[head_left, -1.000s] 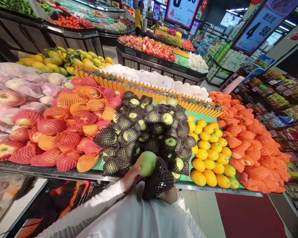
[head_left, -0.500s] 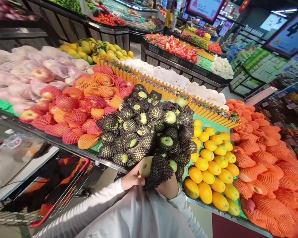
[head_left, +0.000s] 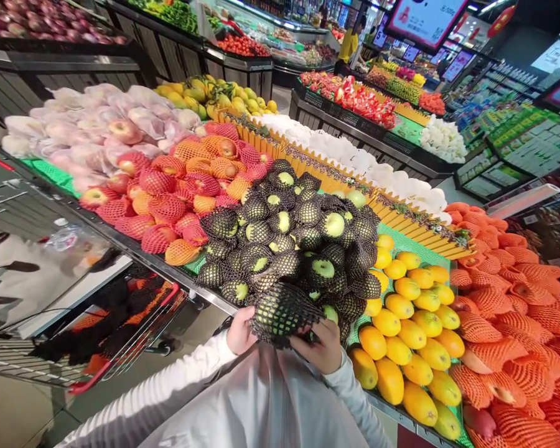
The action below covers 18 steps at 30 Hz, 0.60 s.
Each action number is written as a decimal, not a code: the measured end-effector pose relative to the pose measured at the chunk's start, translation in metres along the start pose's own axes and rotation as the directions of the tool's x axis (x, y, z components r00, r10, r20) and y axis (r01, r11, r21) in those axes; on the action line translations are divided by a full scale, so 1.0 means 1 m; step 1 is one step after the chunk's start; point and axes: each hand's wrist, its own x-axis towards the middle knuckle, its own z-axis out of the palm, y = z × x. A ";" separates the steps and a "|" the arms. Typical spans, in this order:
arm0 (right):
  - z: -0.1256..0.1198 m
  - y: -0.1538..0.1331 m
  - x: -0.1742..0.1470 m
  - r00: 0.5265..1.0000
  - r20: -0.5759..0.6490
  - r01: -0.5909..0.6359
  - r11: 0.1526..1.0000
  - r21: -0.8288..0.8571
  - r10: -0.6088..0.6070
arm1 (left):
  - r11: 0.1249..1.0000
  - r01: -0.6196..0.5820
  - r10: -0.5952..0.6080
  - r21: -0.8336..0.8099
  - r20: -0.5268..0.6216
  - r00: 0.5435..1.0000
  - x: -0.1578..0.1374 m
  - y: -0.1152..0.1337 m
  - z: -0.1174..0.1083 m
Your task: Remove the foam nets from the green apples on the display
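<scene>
A green apple in a black foam net (head_left: 282, 314) is held in front of my body, at the near edge of the stand. The net covers nearly all of it, with green showing through the mesh. My left hand (head_left: 241, 333) presses on its left side with thumb and fingers. On the other side, my right hand (head_left: 323, 346) grips the net with fingers curled along its lower right edge. Just beyond lies a heap of green apples (head_left: 333, 225), most in the same black nets.
Left of the heap are red apples (head_left: 156, 180) in pink and orange nets. Yellow mangoes (head_left: 411, 336) lie to the right, then fruit in orange nets (head_left: 518, 317). A low yellow fence (head_left: 270, 142) runs behind. A shopping cart (head_left: 135, 336) stands at lower left.
The black net now covers the apple, which showed bare on its left side before. My left hand has shifted slightly left. The view has turned a little to the left.
</scene>
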 end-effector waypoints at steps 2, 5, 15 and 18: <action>0.001 -0.002 -0.001 0.995 -0.054 0.081 0.996 0.025 -0.080 | 0.994 0.050 -0.049 -0.101 0.008 0.999 0.003 0.009 0.008; 0.006 0.001 -0.001 0.992 0.005 0.126 0.992 0.004 -0.126 | 0.978 0.072 -0.074 -0.196 -0.003 0.997 0.008 0.028 0.022; 0.026 -0.009 0.019 0.879 -0.338 0.152 0.871 -0.467 -0.335 | 0.990 0.122 -0.129 -0.066 -0.118 0.985 0.037 0.049 0.024; 0.022 -0.008 0.023 0.838 -0.368 0.174 0.837 -0.519 -0.403 | 0.978 0.207 -0.209 -0.026 -0.108 0.972 0.052 0.051 0.037</action>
